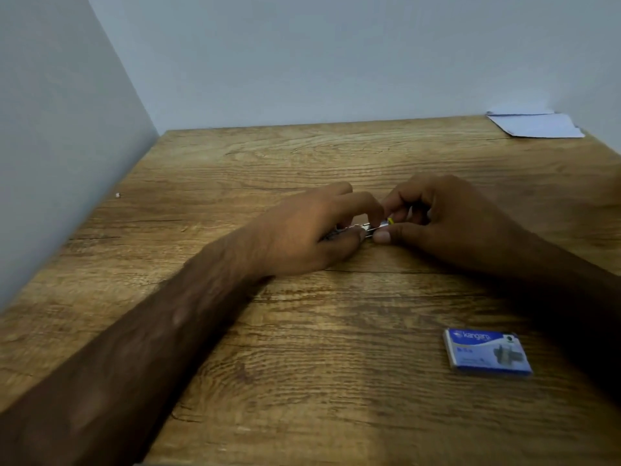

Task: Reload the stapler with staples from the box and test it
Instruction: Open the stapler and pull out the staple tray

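Note:
A small metal stapler (371, 227) with a yellow part lies between both hands in the middle of the wooden table (302, 331); most of it is hidden by fingers. My left hand (309, 230) grips its left end with thumb and fingers curled round it. My right hand (443, 216) pinches its right end near the yellow part. A blue staple box (487, 352) lies flat and closed on the table, near right, apart from both hands.
White sheets of paper (534, 124) lie at the far right corner of the table against the wall. Grey walls close the table off at the left and at the back. A tiny white speck (117, 195) sits near the left wall.

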Motion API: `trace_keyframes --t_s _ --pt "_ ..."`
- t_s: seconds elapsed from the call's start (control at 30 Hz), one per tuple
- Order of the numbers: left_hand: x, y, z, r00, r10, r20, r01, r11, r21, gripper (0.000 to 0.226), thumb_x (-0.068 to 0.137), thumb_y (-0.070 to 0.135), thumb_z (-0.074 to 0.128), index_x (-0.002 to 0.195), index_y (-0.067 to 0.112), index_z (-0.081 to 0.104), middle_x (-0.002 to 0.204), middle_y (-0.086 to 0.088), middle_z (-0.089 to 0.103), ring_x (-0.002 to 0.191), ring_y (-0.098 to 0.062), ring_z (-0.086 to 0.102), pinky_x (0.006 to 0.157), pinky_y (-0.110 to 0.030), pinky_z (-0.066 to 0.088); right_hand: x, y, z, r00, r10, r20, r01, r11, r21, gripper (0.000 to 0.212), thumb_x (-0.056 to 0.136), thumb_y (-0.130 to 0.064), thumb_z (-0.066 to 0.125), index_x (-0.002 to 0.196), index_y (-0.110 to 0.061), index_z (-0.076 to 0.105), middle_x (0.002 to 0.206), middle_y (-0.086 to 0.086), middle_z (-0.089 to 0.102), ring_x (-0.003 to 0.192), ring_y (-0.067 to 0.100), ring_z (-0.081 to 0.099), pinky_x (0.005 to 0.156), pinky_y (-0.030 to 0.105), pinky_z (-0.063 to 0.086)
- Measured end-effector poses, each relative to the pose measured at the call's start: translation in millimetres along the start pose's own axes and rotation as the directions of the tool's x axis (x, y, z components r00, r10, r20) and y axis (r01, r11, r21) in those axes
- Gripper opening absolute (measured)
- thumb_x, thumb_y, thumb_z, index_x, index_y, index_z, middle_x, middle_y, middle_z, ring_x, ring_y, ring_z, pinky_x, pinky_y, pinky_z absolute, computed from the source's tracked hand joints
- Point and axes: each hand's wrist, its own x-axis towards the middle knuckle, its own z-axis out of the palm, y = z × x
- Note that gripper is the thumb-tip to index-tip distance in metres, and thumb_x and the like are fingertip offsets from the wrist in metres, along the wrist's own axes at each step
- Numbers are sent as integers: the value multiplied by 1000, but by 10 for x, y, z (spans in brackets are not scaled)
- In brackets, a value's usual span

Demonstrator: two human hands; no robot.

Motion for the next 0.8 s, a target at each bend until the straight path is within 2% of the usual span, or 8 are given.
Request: trace_keyframes --t_s 0.13,0.33,0.5,0.57,0.63,0.73,0.8 --pt "56 28 17 1000 3 -20 -3 1000 -15 17 94 22 58 110 22 61 91 3 57 78 -15 55 69 -41 51 -6 2 23 1000 0 -31 1 1000 13 17 75 -37 82 90 -30 77 76 -9 67 68 3 58 65 26 44" --pt "93 10 13 999 0 -45 -2 999 -41 1 92 22 58 93 21 58 81 9 55 72 -6 50 64 -30 44 28 20 39 999 21 -44 -20 1000 22 15 75 -35 85 85 -30 76 70 -12 66 65 -6 57 61 22 41" --pt "82 7 -31 996 -13 -87 2 992 -128 11 91 12 61 85 15 54 71 9 52 63 -5 46 58 -21 38 40 13 45 998 29 -51 -28 999 16 15 74 -36 85 85 -30 77 72 -12 68 65 -6 57 61 22 40" --pt "63 3 -49 992 -26 -123 6 988 -155 13 90 11 63 82 16 53 68 9 52 60 -5 46 55 -23 39 47 11 55 998 36 -58 -36 999 2 15 75 -35 85 86 -29 77 74 -12 66 66 -7 56 61 22 39" --pt "34 -14 -66 983 -58 -173 21 978 -207 16 87 9 65 79 14 51 67 -1 57 59 -7 48 55 -29 42 54 12 66 996 51 -71 -52 999 -11 16 75 -35 85 88 -28 76 77 -12 65 67 -6 56 62 23 40" --pt "-25 -53 -93 969 -105 -223 52 972 -228 21 82 10 64 74 19 47 73 -13 65 67 -28 63 60 -46 52 72 15 87 994 74 -85 -76 997 -24 17 77 -37 83 90 -30 75 84 -10 67 73 1 58 65 27 46" --pt "-59 -74 -105 966 -121 -227 74 976 -205 20 80 15 64 75 25 48 75 -10 68 69 -30 64 62 -51 53 90 32 101 993 75 -96 -78 996 -37 18 77 -38 82 91 -31 74 86 -12 66 75 0 57 64 25 44"
